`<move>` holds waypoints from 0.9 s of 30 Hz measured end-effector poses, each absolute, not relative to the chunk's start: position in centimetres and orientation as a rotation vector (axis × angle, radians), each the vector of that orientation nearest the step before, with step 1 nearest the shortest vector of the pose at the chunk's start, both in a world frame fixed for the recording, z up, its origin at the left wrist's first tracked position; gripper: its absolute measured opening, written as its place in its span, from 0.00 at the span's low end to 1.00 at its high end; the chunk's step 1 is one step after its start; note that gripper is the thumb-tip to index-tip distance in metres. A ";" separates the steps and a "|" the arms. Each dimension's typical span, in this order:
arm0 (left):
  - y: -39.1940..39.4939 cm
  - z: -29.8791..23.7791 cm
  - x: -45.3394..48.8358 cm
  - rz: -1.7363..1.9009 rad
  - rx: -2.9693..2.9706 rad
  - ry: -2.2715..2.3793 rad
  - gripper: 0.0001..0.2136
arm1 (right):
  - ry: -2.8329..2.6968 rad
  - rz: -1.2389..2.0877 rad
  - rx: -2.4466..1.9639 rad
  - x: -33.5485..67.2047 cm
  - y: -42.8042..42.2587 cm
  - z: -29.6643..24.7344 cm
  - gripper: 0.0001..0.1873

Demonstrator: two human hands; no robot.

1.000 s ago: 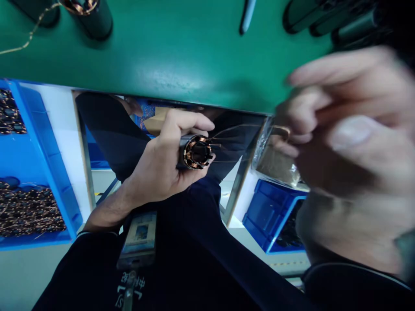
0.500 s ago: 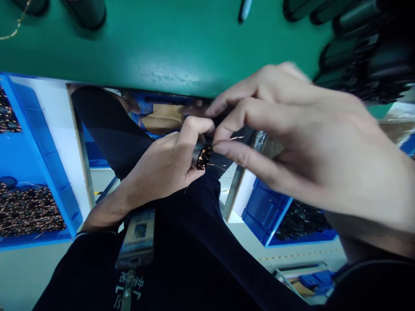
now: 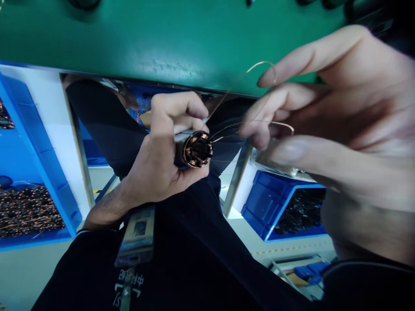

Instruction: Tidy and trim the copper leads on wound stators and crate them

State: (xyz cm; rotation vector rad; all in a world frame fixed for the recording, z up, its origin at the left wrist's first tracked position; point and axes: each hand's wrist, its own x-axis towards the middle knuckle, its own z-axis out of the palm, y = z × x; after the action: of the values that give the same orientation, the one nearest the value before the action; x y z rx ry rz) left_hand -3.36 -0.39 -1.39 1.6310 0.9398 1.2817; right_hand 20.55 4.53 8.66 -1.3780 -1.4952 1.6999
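My left hand [image 3: 151,164] is wrapped round a motor stator [image 3: 197,150], a short grey cylinder with copper windings and black slot liners at its end. That wound end faces right, towards my right hand. Thin copper wires [image 3: 223,99] rise out of it in loose bent loops. My right hand [image 3: 343,116] hangs to the right of the stator, somewhat blurred, with its fingers spread and the thumb apart from them. The wire loops pass close by its fingertips; whether they touch is unclear.
Above lies the green tabletop [image 3: 155,39], with dark cylinders [image 3: 366,13] at the upper right. A blue bin [image 3: 74,211] of copper-wired parts stands at the left. Another blue bin [image 3: 269,203], holding black pieces, is at the lower right. My legs are below the table edge.
My right hand has drawn away from the stator to the right and its fingers have spread. The stator's wound end has turned more towards me, and the wires now stand out in longer loops.
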 end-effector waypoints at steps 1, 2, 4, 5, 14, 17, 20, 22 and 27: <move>-0.3 -1.4 -3.3 1.285 1.612 0.931 0.20 | -1.451 1.734 -1.388 20.4 4.4 8.9 0.23; -0.3 -1.6 -3.3 1.278 1.596 0.908 0.20 | -1.361 1.795 -1.378 20.3 4.4 9.0 0.20; -0.1 -2.0 -3.2 1.279 1.577 0.853 0.18 | -1.125 1.941 -1.344 20.2 4.7 8.9 0.17; -0.1 -2.2 -3.2 1.292 1.588 0.832 0.18 | -0.999 2.026 -1.325 20.3 4.8 8.6 0.19; -1.1 -3.0 -1.8 1.437 1.642 0.891 0.15 | -0.612 2.368 -1.218 22.4 2.9 3.1 0.22; -1.2 -3.4 -1.3 1.438 1.768 0.978 0.15 | -1.194 1.899 -1.421 22.1 2.1 3.9 0.19; -0.8 -3.2 -1.1 1.440 1.907 1.024 0.12 | -1.796 1.327 -1.518 21.1 1.6 6.5 0.23; -0.6 -2.6 -1.1 1.420 1.963 1.069 0.11 | -2.002 1.375 -1.465 20.4 1.5 7.9 0.28; -0.5 -1.3 -1.2 1.448 1.881 1.019 0.13 | -2.024 1.717 -1.332 20.2 2.0 8.7 0.22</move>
State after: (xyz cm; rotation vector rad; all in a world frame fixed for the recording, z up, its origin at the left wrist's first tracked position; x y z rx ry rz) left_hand -1.24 -0.50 -1.27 1.8815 1.0188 1.4476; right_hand 20.21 2.03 8.75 -1.3319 -2.0243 1.7166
